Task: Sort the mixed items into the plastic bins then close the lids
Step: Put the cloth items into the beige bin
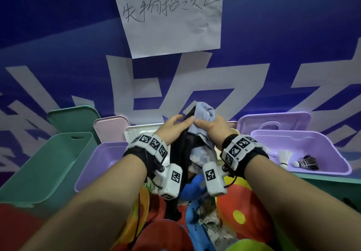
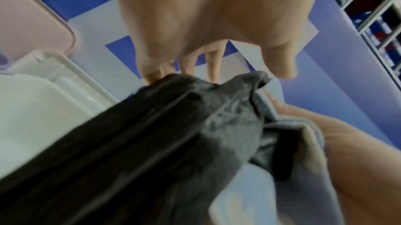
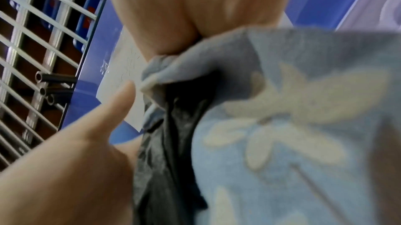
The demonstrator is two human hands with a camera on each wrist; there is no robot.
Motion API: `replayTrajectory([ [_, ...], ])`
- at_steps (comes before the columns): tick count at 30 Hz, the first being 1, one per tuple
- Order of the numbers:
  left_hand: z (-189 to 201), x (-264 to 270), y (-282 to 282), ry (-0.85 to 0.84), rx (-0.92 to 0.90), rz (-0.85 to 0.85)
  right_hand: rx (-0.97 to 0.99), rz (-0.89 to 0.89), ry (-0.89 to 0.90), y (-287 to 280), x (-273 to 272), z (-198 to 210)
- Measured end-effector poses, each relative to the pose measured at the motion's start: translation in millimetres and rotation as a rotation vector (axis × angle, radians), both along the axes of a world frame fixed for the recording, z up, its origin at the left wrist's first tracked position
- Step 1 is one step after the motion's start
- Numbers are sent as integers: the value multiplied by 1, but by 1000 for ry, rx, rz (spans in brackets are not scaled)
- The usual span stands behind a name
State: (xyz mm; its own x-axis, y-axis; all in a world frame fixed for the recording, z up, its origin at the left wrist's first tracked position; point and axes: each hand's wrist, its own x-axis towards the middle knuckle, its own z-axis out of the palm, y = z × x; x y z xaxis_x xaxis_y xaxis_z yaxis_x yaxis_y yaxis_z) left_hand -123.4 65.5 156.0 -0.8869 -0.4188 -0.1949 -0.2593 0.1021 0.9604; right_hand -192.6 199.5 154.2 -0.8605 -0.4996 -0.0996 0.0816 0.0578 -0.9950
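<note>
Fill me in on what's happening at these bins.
A person is sorting items. Both hands hold up cloth: the right hand grips a light blue flowered cloth, the left hand holds a black cloth hanging beside it. The purple bin at right, lid open, holds two shuttlecocks. More items lie below.

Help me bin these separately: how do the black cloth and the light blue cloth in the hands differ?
The black cloth is plain and dark; the light blue cloth carries pale flower prints. The black one hangs long below the wrists; the blue one sits bunched at the right hand. The left hand touches only the black. Both are soft fabric, held up together.
</note>
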Motion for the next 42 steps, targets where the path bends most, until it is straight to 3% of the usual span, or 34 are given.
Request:
replayTrajectory([
  [3,-6,7,7,-33,172,-107,-52,9,-13,-5,-5,-3],
  [6,-11,12,9,-11,181,-57,-35,76,-7,-8,-4,-10],
  [13,-34,26,-18,-137,-148,61,113,105,-144,-7,3,-28],
  [17,-46,36,-32,-292,-336,-28,293,130,-197,1,15,-44],
  [23,-91,39,-45,-369,-350,-177,561,157,-218,8,40,-88],
  [30,-123,43,-48,-426,-387,-280,992,385,-241,19,77,-127],
  [36,-136,43,-56,-413,-396,-288,898,230,-200,13,80,-137],
  [40,-137,40,-52,-412,-389,-306,893,298,-387,22,86,-136],
  [42,-138,39,-48,-415,-376,-321,953,343,-377,26,88,-135],
])
